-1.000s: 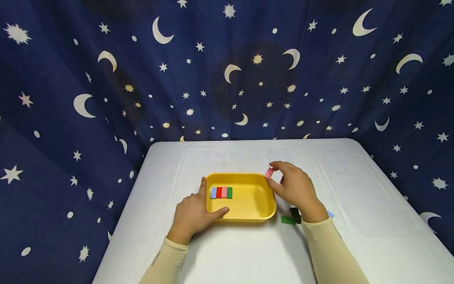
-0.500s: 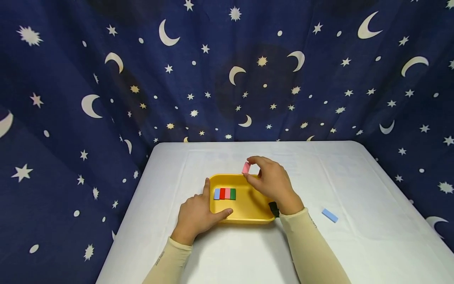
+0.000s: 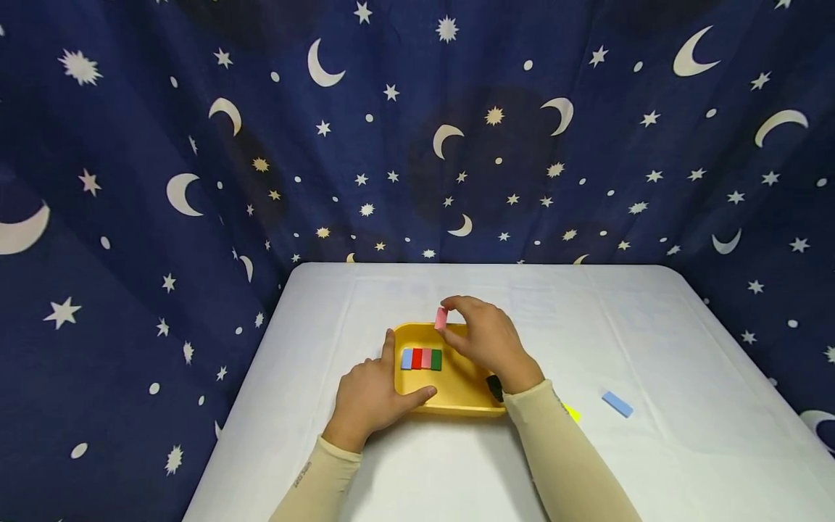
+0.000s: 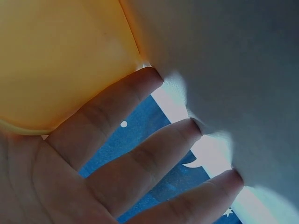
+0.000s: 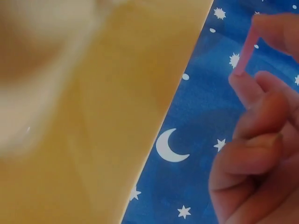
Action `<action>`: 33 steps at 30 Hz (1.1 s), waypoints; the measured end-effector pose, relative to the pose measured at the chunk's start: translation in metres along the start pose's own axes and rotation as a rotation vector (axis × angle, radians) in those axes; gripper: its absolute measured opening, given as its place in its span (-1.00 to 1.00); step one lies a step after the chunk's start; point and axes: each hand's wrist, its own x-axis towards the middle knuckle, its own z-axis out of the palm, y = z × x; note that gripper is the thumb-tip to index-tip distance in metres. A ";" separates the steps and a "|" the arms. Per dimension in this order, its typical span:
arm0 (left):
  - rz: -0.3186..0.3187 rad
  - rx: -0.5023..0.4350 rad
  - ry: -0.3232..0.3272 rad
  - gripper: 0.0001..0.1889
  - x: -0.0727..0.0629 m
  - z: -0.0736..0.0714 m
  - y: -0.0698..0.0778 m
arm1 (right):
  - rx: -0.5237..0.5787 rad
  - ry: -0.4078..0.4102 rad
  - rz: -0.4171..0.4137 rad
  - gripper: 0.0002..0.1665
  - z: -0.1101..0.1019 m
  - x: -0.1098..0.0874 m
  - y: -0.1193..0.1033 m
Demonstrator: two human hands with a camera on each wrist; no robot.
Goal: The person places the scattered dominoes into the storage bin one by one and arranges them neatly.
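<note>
My right hand (image 3: 489, 341) pinches a small pink domino block (image 3: 441, 318) between thumb and index finger, above the far rim of a yellow plastic tray (image 3: 457, 410). In the right wrist view the block (image 5: 247, 52) is seen edge-on, with the other fingers curled below it. My left hand (image 3: 368, 399) rests against the tray's left end, index finger along the side and thumb over the near rim. The left wrist view shows its other fingers straight and spread. Inside the tray, light blue, red, pink and green blocks (image 3: 421, 359) form a tight side-by-side row.
A light blue block (image 3: 617, 404) lies on the white tabletop to the right. Part of a yellow block (image 3: 572, 412) shows beside the right sleeve. A dark item (image 3: 496, 388) sits under the right wrist. A starry blue curtain (image 3: 391, 145) surrounds the table.
My right hand has carried the pink block leftward from the tray's right corner along the far rim. The left hand stays at the tray, and the head view has shifted slightly.
</note>
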 end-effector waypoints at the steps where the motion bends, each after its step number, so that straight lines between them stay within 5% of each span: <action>1: -0.002 0.006 -0.004 0.52 0.000 0.000 0.000 | 0.001 -0.014 -0.007 -0.46 0.000 0.000 0.000; 12: -0.007 0.016 0.001 0.52 0.001 0.002 -0.002 | 0.022 -0.273 0.010 -0.39 0.007 0.000 -0.002; 33: 0.010 0.027 0.017 0.51 0.001 0.000 -0.001 | -0.205 -0.432 0.072 -0.43 0.017 -0.003 -0.001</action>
